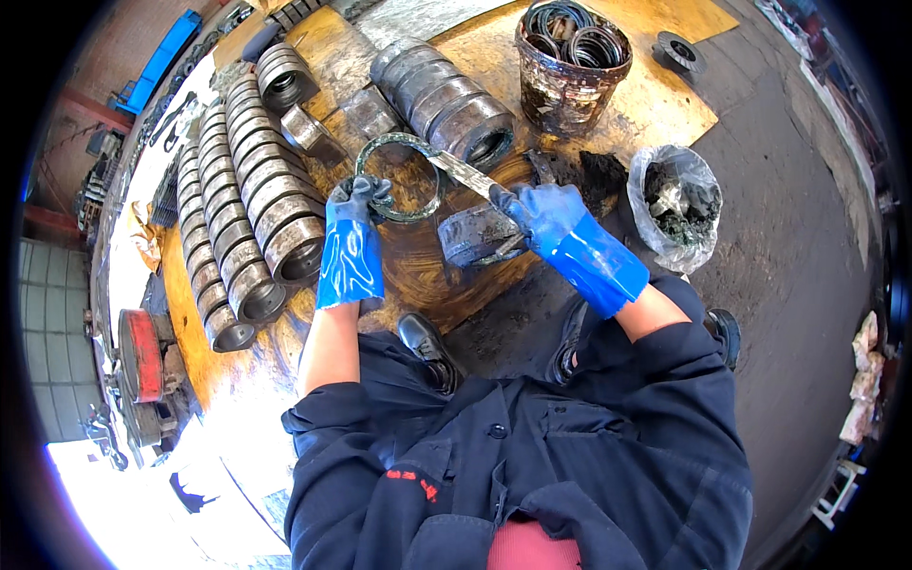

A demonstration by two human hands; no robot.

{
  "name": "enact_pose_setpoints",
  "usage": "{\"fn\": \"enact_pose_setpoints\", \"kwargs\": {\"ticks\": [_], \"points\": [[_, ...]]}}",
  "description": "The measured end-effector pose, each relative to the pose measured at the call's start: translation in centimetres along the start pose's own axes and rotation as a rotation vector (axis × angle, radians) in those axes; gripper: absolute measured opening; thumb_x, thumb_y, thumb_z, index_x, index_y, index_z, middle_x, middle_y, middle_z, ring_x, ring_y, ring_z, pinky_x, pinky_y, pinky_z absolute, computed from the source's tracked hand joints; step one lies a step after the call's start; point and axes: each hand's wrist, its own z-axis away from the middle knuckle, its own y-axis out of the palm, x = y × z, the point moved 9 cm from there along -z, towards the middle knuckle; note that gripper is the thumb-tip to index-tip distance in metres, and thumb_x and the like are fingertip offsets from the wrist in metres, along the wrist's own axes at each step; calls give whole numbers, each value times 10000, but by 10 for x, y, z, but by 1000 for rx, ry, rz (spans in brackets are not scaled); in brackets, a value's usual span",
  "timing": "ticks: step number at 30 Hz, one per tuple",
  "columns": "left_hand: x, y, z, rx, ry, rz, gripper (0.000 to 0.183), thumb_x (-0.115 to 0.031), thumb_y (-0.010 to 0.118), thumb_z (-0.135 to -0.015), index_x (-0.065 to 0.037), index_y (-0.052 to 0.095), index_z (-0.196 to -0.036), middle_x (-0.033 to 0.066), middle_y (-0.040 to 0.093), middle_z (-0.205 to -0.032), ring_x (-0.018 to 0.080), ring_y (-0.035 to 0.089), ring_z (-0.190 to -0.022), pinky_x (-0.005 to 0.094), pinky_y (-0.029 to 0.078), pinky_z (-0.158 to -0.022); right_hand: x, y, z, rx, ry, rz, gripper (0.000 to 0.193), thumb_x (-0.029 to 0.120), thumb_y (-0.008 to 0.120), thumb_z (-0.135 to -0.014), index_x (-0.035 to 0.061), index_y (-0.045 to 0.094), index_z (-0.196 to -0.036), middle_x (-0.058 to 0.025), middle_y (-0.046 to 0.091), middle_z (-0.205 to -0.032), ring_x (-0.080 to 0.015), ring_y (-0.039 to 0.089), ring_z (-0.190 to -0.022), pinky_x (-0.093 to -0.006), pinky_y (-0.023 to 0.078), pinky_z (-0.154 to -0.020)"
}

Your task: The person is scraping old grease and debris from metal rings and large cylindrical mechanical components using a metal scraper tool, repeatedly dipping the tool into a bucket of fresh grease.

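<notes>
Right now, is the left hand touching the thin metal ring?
Touching. The head view shows the left hand closed around the thin metal ring at its left edge.

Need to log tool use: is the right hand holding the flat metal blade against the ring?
Yes, the right hand grips a flat blade whose tip meets the ring held by the left hand.

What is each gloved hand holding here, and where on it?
Left hand grips a thin grimy ring at its lower-left rim. Right hand grips a flat metal scraper at its handle end.
</notes>
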Motion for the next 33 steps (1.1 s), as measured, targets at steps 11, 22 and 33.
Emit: {"fn": "enact_pose_setpoints", "kwargs": {"ticks": [11, 22, 33], "points": [[3, -1, 8, 235, -149, -98, 243, -238, 591, -926, -4, 598, -992, 95, 664, -857, 194, 678, -792, 288, 553, -634, -5, -11, 17, 150, -141, 65, 506, 34, 502, -836, 152, 487, -1328, -139, 600, -1134, -294, 646, -701, -430, 500, -548], [3, 23, 36, 565, -277, -105, 332, -317, 625, -909, 3, 632, -1000, 80, 663, -905, 195, 671, -798, 270, 503, -632, 31, -59, 25, -54, -385, 74, 540, 66, 565, -779, 161, 496, -1307, -131, 578, -1183, -280, 635, -672, -415, 494, -556], [1, 74, 43, 560, -333, -165, 291, -263, 610, -912, -12, 599, -1057, 109, 675, -942, 200, 672, -818, 315, 542, -693, -81, -111, 42, -359, 230, -901, 341, 144, 600, -870, 75, 607, -1204, -104, 665, -1001, -208, 614, -848, -334, 504, -693]]}}
